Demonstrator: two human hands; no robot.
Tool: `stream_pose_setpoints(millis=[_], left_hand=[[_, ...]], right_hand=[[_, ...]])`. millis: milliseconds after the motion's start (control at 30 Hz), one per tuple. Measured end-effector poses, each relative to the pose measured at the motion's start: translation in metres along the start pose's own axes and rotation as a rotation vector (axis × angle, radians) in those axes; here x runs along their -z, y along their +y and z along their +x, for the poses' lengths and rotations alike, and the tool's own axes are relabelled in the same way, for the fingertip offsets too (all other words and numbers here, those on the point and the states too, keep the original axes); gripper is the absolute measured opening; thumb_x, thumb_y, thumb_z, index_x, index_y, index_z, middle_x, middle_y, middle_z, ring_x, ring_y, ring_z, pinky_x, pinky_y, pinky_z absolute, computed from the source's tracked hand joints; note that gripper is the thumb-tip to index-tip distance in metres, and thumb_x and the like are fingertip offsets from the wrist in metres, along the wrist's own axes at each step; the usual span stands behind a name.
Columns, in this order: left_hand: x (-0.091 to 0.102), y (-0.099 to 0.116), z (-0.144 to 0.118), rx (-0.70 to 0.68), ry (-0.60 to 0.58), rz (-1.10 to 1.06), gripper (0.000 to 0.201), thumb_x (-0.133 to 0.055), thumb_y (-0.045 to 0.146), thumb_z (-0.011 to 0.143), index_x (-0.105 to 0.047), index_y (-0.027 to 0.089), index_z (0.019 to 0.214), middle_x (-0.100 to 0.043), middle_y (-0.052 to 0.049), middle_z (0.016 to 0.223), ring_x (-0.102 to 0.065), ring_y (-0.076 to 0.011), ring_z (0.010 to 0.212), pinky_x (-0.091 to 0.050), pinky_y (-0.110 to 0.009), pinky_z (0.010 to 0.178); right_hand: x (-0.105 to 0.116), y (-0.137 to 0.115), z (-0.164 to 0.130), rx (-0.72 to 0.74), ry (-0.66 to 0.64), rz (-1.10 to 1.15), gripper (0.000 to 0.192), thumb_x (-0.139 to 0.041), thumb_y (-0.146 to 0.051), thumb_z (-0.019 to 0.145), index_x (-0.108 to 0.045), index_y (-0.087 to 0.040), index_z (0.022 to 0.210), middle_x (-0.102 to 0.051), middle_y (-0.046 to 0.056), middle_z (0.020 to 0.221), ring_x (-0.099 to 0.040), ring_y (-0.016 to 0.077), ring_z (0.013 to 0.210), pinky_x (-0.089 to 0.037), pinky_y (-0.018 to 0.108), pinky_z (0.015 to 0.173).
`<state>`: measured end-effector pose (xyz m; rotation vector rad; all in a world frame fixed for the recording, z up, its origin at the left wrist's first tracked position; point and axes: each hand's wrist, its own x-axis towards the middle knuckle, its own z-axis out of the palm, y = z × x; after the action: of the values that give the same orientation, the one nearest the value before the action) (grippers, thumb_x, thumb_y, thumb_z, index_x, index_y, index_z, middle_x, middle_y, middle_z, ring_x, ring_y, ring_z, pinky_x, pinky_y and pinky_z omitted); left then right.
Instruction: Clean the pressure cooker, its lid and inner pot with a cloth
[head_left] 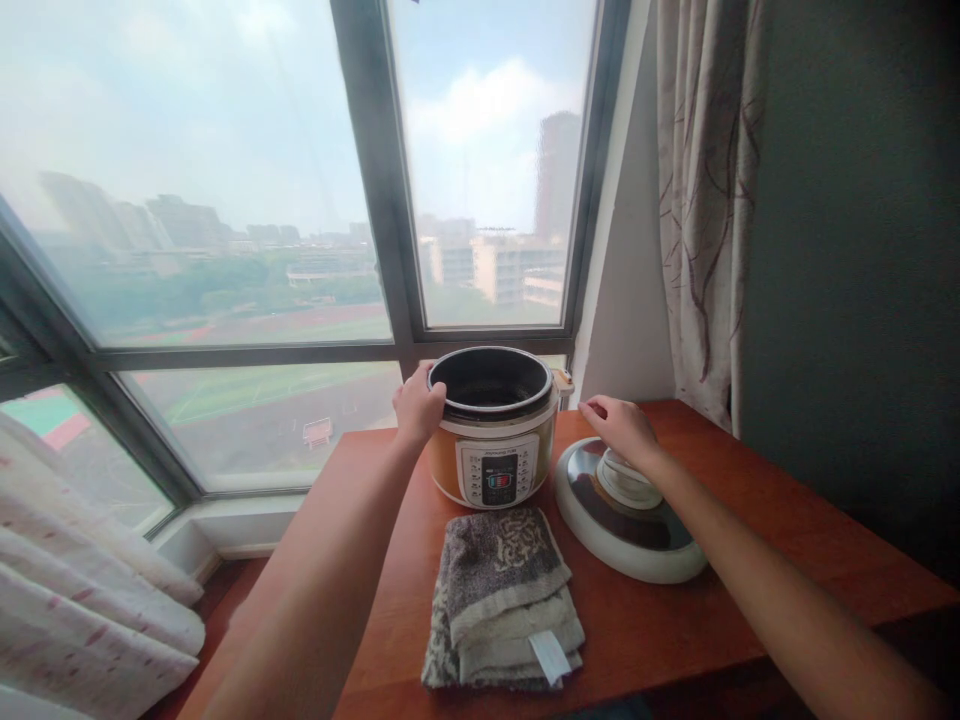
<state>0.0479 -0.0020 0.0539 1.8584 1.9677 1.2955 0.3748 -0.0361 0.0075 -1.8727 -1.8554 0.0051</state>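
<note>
While your left hand (418, 405) grips the rim of the open cooker (495, 425) at the table's (750, 520) far edge, your right hand (621, 425) hovers with loose fingers over the lid (626, 515) lying beside it. Its dark pot looks empty. A 1-handed tug could slide it onto the folded towel (501, 600).

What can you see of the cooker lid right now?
The lid lies flat on the wooden table, just right of the open cooker and apart from it. It is round, with a white rim, a dark glossy top and a white knob at its centre. The right hand rests over that knob, fingers spread; a grip cannot be confirmed.
</note>
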Motion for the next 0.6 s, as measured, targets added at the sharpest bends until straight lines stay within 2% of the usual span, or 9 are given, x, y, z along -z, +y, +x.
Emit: stream_pose_setpoints(millis=[67, 100, 267, 433, 600], left_hand=[[0.0, 0.0, 0.0, 0.003, 0.0, 0.005, 0.046, -0.044, 0.021, 0.083, -0.061, 0.025, 0.125, -0.072, -0.008, 0.121, -0.06, -0.0324, 0.121, -0.034, -0.047, 0.109], [-0.001, 0.0, 0.0, 0.006, -0.001, 0.008, 0.046, -0.043, 0.021, 0.083, -0.061, 0.025, 0.125, -0.071, -0.008, 0.122, -0.06, -0.0323, 0.122, -0.034, -0.047, 0.109], [-0.002, 0.0, -0.001, 0.016, -0.002, 0.017, 0.045, -0.043, 0.021, 0.084, -0.062, 0.025, 0.125, -0.071, -0.007, 0.123, -0.06, -0.0319, 0.123, -0.034, -0.047, 0.109], [-0.002, -0.001, -0.001, 0.012, -0.003, 0.014, 0.045, -0.042, 0.022, 0.084, -0.061, 0.025, 0.125, -0.071, -0.007, 0.125, -0.059, -0.0311, 0.123, -0.034, -0.046, 0.109], [-0.003, -0.003, 0.0, 0.001, -0.009, 0.0, 0.046, -0.042, 0.022, 0.085, -0.061, 0.026, 0.126, -0.069, -0.007, 0.128, -0.058, -0.0311, 0.124, -0.032, -0.046, 0.11]], right_hand=[[-0.006, 0.017, -0.014, 0.004, -0.037, -0.043, 0.036, -0.052, -0.048, 0.096, -0.074, -0.019, 0.096, -0.074, 0.011, 0.099, -0.068, 0.0247, 0.095, -0.045, 0.031, 0.08], [-0.01, 0.025, -0.02, 0.003, -0.052, -0.068, 0.036, -0.055, -0.048, 0.094, -0.074, -0.018, 0.096, -0.074, 0.012, 0.103, -0.067, 0.0268, 0.099, -0.045, 0.032, 0.083], [-0.034, 0.053, -0.048, -0.007, -0.089, -0.321, 0.049, -0.052, -0.057, 0.095, -0.067, -0.016, 0.118, -0.066, 0.018, 0.123, -0.061, 0.0338, 0.115, -0.045, 0.041, 0.092], [-0.052, 0.068, -0.061, -0.013, -0.05, -0.402, 0.048, -0.05, -0.057, 0.096, -0.064, -0.015, 0.115, -0.066, 0.018, 0.117, -0.061, 0.0343, 0.113, -0.047, 0.041, 0.088], [-0.062, 0.085, -0.059, 0.016, 0.009, -0.307, 0.043, -0.058, -0.052, 0.091, -0.062, -0.016, 0.115, -0.067, 0.018, 0.114, -0.062, 0.0336, 0.111, -0.048, 0.041, 0.092]])
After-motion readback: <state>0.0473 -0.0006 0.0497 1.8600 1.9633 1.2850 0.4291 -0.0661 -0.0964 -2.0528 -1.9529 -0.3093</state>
